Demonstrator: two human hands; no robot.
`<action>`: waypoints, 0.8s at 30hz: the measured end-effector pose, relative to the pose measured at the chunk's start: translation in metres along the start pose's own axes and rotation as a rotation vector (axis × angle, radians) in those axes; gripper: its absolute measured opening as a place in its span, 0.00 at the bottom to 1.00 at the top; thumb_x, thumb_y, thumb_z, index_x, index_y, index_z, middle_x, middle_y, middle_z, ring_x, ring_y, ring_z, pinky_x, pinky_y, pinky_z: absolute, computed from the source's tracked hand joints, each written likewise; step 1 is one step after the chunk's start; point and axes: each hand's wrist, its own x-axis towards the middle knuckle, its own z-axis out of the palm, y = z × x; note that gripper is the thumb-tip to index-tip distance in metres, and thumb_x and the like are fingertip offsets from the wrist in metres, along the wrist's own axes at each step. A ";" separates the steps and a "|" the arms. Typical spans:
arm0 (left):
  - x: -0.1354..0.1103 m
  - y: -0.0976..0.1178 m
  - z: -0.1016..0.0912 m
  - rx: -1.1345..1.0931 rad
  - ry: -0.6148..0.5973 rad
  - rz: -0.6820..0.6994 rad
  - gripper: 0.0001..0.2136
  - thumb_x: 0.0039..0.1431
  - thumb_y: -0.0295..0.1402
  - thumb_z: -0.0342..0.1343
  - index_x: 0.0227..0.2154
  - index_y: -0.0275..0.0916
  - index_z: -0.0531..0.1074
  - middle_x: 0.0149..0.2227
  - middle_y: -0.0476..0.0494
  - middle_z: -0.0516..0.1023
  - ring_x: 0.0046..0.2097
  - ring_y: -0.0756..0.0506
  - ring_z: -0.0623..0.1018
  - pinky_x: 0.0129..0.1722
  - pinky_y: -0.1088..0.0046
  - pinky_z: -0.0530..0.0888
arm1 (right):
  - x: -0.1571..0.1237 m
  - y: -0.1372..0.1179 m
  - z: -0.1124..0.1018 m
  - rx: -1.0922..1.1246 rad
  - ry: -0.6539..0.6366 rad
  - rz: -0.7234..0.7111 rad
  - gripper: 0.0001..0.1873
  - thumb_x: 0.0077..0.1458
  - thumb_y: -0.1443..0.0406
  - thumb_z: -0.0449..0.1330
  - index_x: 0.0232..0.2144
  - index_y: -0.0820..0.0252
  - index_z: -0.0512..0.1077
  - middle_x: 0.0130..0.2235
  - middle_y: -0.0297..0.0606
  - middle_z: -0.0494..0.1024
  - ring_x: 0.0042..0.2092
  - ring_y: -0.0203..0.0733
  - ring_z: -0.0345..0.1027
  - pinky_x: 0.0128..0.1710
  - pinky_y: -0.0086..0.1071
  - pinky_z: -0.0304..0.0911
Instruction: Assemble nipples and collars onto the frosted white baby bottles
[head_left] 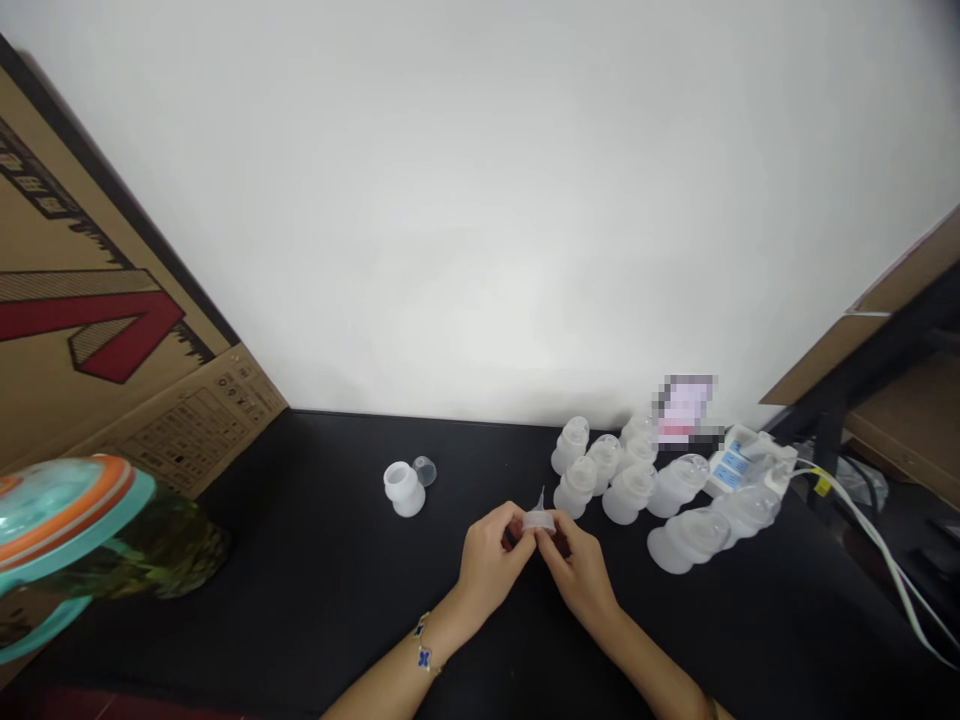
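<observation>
Between my two hands is a white bottle collar with a clear pointed nipple point(538, 518) standing up from it. My left hand point(491, 555) pinches its left side, and my right hand point(576, 570) pinches the right side. Both thumbs meet at the near edge. To the left, an uncapped white baby bottle point(405, 490) stands upright on the black table point(315, 580). Just behind it lies a clear dome cap point(424, 470). Several capped white bottles point(630, 490) stand close together to the right of my right hand.
At the far left is a large jug point(135, 540) with a teal and orange lid, in front of a cardboard box point(90, 280). A white power strip point(739, 460) with white cables point(885, 540) lies at the right. A blurred screen point(682, 410) leans near the white wall point(480, 220).
</observation>
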 end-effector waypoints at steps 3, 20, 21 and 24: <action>0.000 0.000 0.000 0.002 0.000 0.001 0.07 0.59 0.30 0.53 0.25 0.39 0.68 0.25 0.53 0.71 0.28 0.51 0.71 0.28 0.78 0.65 | 0.000 0.001 0.000 0.001 0.001 0.006 0.14 0.64 0.54 0.52 0.35 0.57 0.71 0.28 0.33 0.75 0.28 0.39 0.66 0.27 0.29 0.57; -0.001 -0.001 0.000 0.017 -0.040 0.001 0.08 0.62 0.33 0.52 0.27 0.40 0.67 0.25 0.53 0.72 0.27 0.51 0.71 0.28 0.77 0.64 | 0.001 0.006 0.003 -0.036 -0.001 0.013 0.14 0.63 0.54 0.52 0.32 0.57 0.69 0.26 0.31 0.72 0.26 0.38 0.64 0.26 0.28 0.55; -0.001 -0.001 0.000 0.020 -0.040 0.003 0.09 0.62 0.33 0.52 0.27 0.40 0.67 0.25 0.53 0.72 0.27 0.51 0.71 0.28 0.77 0.64 | 0.000 0.005 0.003 -0.037 0.000 0.011 0.14 0.63 0.54 0.52 0.32 0.57 0.69 0.26 0.31 0.72 0.26 0.38 0.64 0.26 0.28 0.55; -0.002 -0.002 0.000 0.027 -0.030 0.009 0.09 0.63 0.34 0.51 0.27 0.40 0.67 0.25 0.53 0.71 0.27 0.51 0.71 0.28 0.77 0.64 | -0.001 0.003 0.002 -0.030 -0.006 0.001 0.15 0.63 0.54 0.52 0.33 0.57 0.69 0.26 0.31 0.72 0.26 0.38 0.64 0.26 0.28 0.55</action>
